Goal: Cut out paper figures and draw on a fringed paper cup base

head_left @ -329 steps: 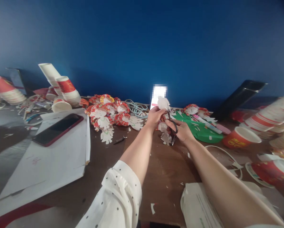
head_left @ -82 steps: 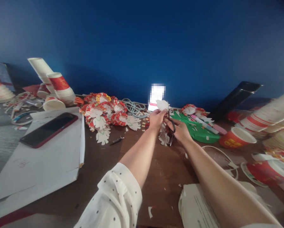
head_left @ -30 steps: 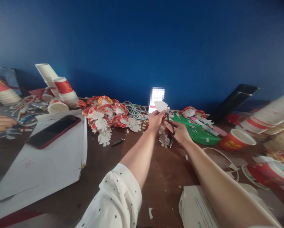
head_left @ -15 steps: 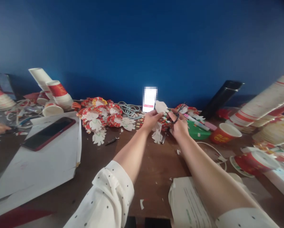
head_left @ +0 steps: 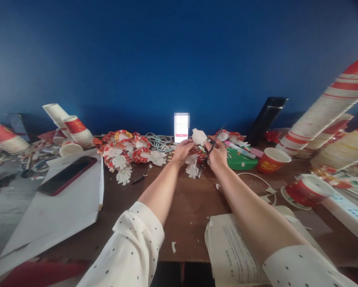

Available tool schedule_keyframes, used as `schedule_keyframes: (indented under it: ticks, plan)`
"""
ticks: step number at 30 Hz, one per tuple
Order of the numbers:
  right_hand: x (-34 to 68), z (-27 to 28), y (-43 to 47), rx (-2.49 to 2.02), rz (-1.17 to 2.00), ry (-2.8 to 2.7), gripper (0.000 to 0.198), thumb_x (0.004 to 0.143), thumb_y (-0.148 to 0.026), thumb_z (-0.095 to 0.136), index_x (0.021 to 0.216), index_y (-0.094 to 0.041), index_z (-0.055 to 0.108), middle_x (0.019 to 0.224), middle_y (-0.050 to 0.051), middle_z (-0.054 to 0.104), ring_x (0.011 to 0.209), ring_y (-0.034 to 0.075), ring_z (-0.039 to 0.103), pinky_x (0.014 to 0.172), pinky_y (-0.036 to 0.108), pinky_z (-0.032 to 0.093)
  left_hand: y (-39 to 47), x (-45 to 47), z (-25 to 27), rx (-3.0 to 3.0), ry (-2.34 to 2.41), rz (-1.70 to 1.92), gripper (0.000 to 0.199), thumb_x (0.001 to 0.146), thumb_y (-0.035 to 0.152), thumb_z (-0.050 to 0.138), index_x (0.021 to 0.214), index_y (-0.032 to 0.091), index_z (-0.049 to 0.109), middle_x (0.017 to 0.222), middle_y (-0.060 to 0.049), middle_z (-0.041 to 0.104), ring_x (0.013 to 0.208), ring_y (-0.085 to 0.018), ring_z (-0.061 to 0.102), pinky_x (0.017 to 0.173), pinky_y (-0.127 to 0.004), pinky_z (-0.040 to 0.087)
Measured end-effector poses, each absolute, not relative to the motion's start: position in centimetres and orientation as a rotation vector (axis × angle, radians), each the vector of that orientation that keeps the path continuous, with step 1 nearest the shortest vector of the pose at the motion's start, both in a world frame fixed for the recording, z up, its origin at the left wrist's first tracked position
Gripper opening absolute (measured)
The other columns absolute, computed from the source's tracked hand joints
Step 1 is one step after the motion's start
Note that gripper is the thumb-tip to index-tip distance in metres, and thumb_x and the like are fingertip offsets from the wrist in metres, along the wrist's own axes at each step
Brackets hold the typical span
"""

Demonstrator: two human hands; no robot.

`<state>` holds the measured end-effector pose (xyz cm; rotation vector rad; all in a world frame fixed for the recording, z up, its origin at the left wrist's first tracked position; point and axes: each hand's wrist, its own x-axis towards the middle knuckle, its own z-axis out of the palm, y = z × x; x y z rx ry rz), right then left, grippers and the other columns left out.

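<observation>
Over the far middle of the table, my left hand (head_left: 184, 151) pinches the lower edge of a white cut piece of paper (head_left: 199, 136). Close on its right, my right hand (head_left: 217, 154) is closed around a pair of dark scissors (head_left: 212, 146), whose tip points up and away from the paper. Some fingertips are hidden behind the paper and the scissors. Below and between my hands lies a white paper cutout with a fringed edge (head_left: 192, 167). More cutouts, joined to red-and-white crumpled rings (head_left: 117, 153), are heaped to the left.
A lit phone (head_left: 181, 129) stands against the blue wall. At left, a dark phone (head_left: 68, 175) lies on white board, near stacked paper cups (head_left: 78, 129). A red cup (head_left: 273, 160), a black flask (head_left: 268, 119) and long cup stacks (head_left: 325, 99) are at right. Paper scraps dot the brown table (head_left: 184, 207).
The view has shifted a little. Both hands stay close together with the paper and scissors, the paper slightly turned. Another person's hand at the left edge has gone out of sight.
</observation>
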<state>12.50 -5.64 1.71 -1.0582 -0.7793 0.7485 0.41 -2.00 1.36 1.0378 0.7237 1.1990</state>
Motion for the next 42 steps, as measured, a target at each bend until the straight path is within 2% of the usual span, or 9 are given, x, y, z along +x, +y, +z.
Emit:
schedule_keyframes:
  ticks: [5,10,17,20,25,31,42]
  plan:
    - [12.2,1.7,-5.9,-1.06,0.744,-0.82,0.052,0.059,-0.041,0.075,0.105,-0.019,0.068,0.079,0.001,0.069,0.074,0.017,0.063,0.064,0.027,0.047,-2.2,-0.4,0.6,1.19,0.889,1.212,0.017,0.068,0.028,0.077,0.072,0.015,0.067,0.065,-0.002,0.064,0.058,-0.01,0.055,0.058,-0.024,0.042]
    - [11.9,1.4,-5.9,-1.073,0.777,-0.841,0.056,0.057,-0.045,0.078,0.105,-0.018,0.068,0.07,-0.001,0.066,0.066,0.017,0.061,0.062,0.028,0.046,-3.4,-1.5,0.0,1.13,0.944,1.288,0.023,0.068,0.035,0.078,0.071,0.015,0.068,0.062,-0.001,0.062,0.054,-0.009,0.052,0.057,-0.024,0.041]
    - [11.8,1.3,-6.1,-1.07,0.852,-0.873,0.052,0.056,-0.039,0.077,0.103,-0.018,0.068,0.061,-0.005,0.06,0.056,0.014,0.053,0.054,0.026,0.04,-4.4,-1.4,-1.1,1.16,0.918,1.258,0.027,0.068,0.039,0.077,0.072,0.015,0.067,0.054,0.003,0.055,0.046,-0.007,0.046,0.05,-0.022,0.036]
    - [11.9,1.2,-6.2,-1.085,0.856,-0.879,0.051,0.057,-0.037,0.076,0.103,-0.018,0.067,0.059,-0.006,0.057,0.053,0.012,0.048,0.051,0.025,0.037,-4.2,-1.2,-1.5,1.158,0.887,1.256,0.028,0.067,0.039,0.078,0.073,0.014,0.067,0.059,0.002,0.059,0.046,-0.006,0.045,0.048,-0.021,0.035]
    - [12.0,1.1,-6.1,-1.088,0.814,-0.841,0.049,0.057,-0.035,0.075,0.102,-0.017,0.068,0.064,-0.004,0.06,0.056,0.012,0.048,0.054,0.025,0.037,-3.9,-1.2,-1.7,1.055,0.827,1.249,0.03,0.066,0.035,0.079,0.083,0.013,0.069,0.072,-0.003,0.068,0.053,-0.007,0.049,0.049,-0.02,0.038]
    - [11.9,0.5,-5.6,-1.076,0.749,-0.837,0.051,0.06,-0.031,0.071,0.109,-0.017,0.067,0.064,-0.005,0.058,0.056,0.011,0.045,0.053,0.024,0.034,-3.9,-1.4,-1.7,1.017,0.809,1.235,0.032,0.067,0.034,0.08,0.089,0.013,0.071,0.081,-0.006,0.072,0.058,-0.008,0.054,0.051,-0.02,0.043]
    - [11.3,1.2,-6.6,-1.17,0.611,-0.944,0.048,0.065,-0.031,0.067,0.11,-0.016,0.066,0.074,-0.001,0.064,0.064,0.013,0.055,0.057,0.025,0.042,-3.6,-1.6,-2.0,1.064,0.799,1.269,0.026,0.068,0.037,0.078,0.077,0.014,0.068,0.074,-0.003,0.067,0.057,-0.008,0.054,0.048,-0.018,0.042]
